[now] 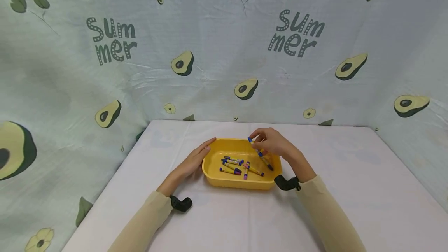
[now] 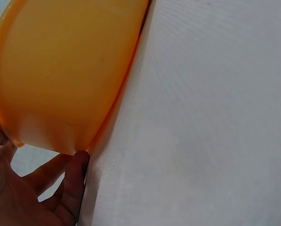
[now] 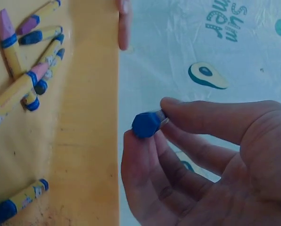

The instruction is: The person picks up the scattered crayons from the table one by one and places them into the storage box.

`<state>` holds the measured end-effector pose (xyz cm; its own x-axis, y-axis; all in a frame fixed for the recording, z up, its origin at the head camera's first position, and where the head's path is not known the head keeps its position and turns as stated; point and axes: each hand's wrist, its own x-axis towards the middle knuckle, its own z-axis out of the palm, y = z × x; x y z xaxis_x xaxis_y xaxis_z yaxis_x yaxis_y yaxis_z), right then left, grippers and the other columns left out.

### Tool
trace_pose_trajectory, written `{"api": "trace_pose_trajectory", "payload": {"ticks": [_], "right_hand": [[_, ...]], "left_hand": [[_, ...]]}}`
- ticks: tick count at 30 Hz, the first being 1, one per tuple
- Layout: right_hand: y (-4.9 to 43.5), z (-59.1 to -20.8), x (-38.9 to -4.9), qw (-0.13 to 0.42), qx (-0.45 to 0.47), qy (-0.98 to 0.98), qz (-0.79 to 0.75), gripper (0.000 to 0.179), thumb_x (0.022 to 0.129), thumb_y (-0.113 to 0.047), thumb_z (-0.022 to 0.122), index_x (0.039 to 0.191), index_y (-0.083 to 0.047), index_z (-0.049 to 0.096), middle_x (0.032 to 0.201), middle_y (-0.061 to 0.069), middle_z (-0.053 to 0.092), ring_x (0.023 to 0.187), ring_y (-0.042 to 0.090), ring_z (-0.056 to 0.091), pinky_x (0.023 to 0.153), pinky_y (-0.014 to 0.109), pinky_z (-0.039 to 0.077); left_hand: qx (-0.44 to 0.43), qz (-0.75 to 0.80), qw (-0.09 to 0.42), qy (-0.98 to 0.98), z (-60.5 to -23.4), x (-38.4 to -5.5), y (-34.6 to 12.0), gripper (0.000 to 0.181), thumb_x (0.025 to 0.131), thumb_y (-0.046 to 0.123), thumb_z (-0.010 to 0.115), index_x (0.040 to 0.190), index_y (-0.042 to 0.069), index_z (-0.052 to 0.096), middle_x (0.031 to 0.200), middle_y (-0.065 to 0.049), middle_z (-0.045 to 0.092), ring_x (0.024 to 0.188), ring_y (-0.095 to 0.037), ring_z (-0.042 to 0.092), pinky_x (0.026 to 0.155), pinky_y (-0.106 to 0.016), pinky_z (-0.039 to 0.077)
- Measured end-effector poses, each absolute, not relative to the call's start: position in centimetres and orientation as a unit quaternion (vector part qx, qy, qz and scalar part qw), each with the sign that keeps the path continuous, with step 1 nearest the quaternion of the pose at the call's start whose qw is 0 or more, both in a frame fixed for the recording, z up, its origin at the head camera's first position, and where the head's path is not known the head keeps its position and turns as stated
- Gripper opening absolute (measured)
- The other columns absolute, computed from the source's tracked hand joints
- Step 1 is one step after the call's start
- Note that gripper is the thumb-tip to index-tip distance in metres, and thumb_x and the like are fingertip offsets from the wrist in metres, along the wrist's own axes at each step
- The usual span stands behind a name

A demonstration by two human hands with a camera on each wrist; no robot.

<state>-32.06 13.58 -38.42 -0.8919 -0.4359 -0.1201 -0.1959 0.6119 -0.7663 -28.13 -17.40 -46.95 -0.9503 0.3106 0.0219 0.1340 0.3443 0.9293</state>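
Observation:
A shallow yellow tray (image 1: 241, 184) on the table holds several crayons (image 1: 230, 170) in yellow wrappers with blue bands. My left hand (image 1: 193, 161) grips its left side; in the left wrist view, fingertips touch the tray's outer wall (image 2: 70, 75) low down, with the thumb up by the rim. Above the tray's far right part, my right hand (image 1: 275, 143) pinches a crayon (image 3: 146, 125) between thumb and fingers, its blue end towards the right wrist camera. Below that hand, a dark blue crayon (image 3: 20, 202) lies apart from the other crayons, inside the tray.
A white cloth covers the table (image 1: 241, 221). Behind it hangs a pale curtain (image 1: 217, 100) printed with avocados and lettering. Each wrist carries a black camera, one (image 1: 181, 204) on the left and another (image 1: 286, 182) close to the tray's front right corner.

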Motion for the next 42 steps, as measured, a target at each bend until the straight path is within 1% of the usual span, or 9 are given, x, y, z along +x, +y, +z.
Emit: {"api": "trace_pose_trajectory", "payload": {"ticks": [9,15,19,23,27,31,37,40,42], "right_hand": [[13.1,-38.5,-33.3,0.162,-0.226,0.891,-0.360,0.033,0.098,-0.015,0.069,0.129,-0.003,0.067,0.111,0.016,0.070,0.090,0.023,0.068,0.081,0.040,0.065],[11.9,-38.5,-34.6,0.182,-0.272,0.896,-0.300,0.029,0.097,-0.013,0.070,0.124,-0.004,0.070,0.110,0.014,0.071,0.086,0.020,0.066,0.081,0.037,0.063],[10.9,-38.8,-35.1,0.205,-0.297,0.898,-0.253,0.025,0.096,-0.011,0.070,0.121,-0.007,0.071,0.106,0.010,0.072,0.080,0.018,0.065,0.079,0.035,0.062],[9.8,-38.7,-35.2,0.204,-0.326,0.902,-0.197,0.022,0.095,-0.010,0.073,0.117,-0.010,0.073,0.104,0.007,0.071,0.080,0.017,0.064,0.074,0.030,0.061],[9.0,-38.6,-35.1,0.195,-0.344,0.905,-0.158,0.021,0.093,-0.011,0.075,0.114,-0.011,0.074,0.106,0.007,0.071,0.084,0.016,0.064,0.073,0.027,0.059],[8.7,-38.8,-34.8,0.203,-0.341,0.907,-0.144,0.021,0.094,-0.006,0.072,0.115,-0.010,0.074,0.105,0.009,0.071,0.080,0.019,0.066,0.071,0.027,0.060],[9.2,-38.7,-34.6,0.215,-0.324,0.907,-0.161,0.023,0.095,-0.004,0.070,0.117,-0.008,0.073,0.106,0.010,0.070,0.081,0.023,0.067,0.070,0.028,0.060],[10.4,-38.5,-34.8,0.197,-0.333,0.906,-0.171,0.024,0.095,-0.006,0.070,0.118,-0.008,0.072,0.105,0.007,0.071,0.083,0.020,0.067,0.072,0.027,0.060],[11.6,-38.2,-34.9,0.181,-0.338,0.906,-0.177,0.024,0.096,-0.006,0.068,0.119,-0.008,0.072,0.105,0.007,0.071,0.085,0.018,0.066,0.075,0.028,0.060]], "left_hand": [[0.135,0.554,0.079,0.818,-47.2,-28.5,-17.0,0.050,0.115,0.034,0.030,0.164,0.026,0.030,0.172,-0.005,0.028,0.156,-0.031,0.033,0.129,-0.052,0.027],[0.135,0.554,0.072,0.819,-47.3,-28.5,-17.1,0.051,0.115,0.034,0.030,0.165,0.023,0.029,0.172,-0.008,0.027,0.157,-0.033,0.031,0.129,-0.054,0.025],[0.131,0.550,0.074,0.822,-47.3,-28.3,-17.0,0.051,0.115,0.035,0.029,0.165,0.024,0.029,0.172,-0.008,0.027,0.155,-0.033,0.035,0.127,-0.054,0.029],[0.122,0.554,0.078,0.820,-47.2,-28.3,-16.8,0.050,0.115,0.037,0.030,0.164,0.028,0.030,0.172,-0.006,0.028,0.152,-0.032,0.039,0.125,-0.054,0.033],[0.121,0.553,0.076,0.820,-47.1,-28.5,-16.8,0.050,0.114,0.037,0.032,0.163,0.030,0.032,0.172,-0.004,0.028,0.156,-0.031,0.033,0.129,-0.053,0.026],[0.125,0.551,0.070,0.822,-46.9,-28.6,-16.8,0.050,0.114,0.038,0.032,0.163,0.028,0.032,0.172,-0.004,0.028,0.159,-0.030,0.027,0.130,-0.053,0.021],[0.122,0.550,0.073,0.823,-47.0,-28.4,-16.8,0.050,0.114,0.037,0.031,0.164,0.028,0.031,0.172,-0.006,0.028,0.153,-0.033,0.037,0.127,-0.055,0.030],[0.118,0.552,0.075,0.822,-47.0,-28.3,-16.7,0.050,0.114,0.038,0.031,0.163,0.030,0.032,0.171,-0.004,0.029,0.149,-0.031,0.041,0.125,-0.053,0.034],[0.120,0.553,0.075,0.821,-47.0,-28.2,-16.7,0.050,0.114,0.038,0.031,0.163,0.030,0.031,0.171,-0.005,0.029,0.151,-0.031,0.041,0.125,-0.053,0.033]]}}
